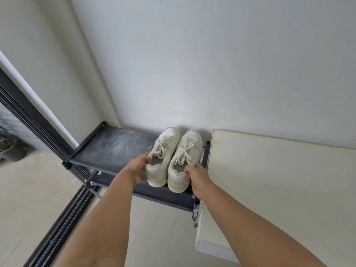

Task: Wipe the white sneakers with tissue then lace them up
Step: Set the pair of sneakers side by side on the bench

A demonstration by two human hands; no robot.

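left grip (139, 169): left sneaker (161, 157) collar | right grip (196, 177): right sneaker (185, 160) | dusty shelf (115, 147)

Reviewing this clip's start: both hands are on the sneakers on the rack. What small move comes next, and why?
Probably lift both off the shoe rack. The left hand grips the left sneaker at its collar, the right hand the right sneaker, and no tissue is in view here.
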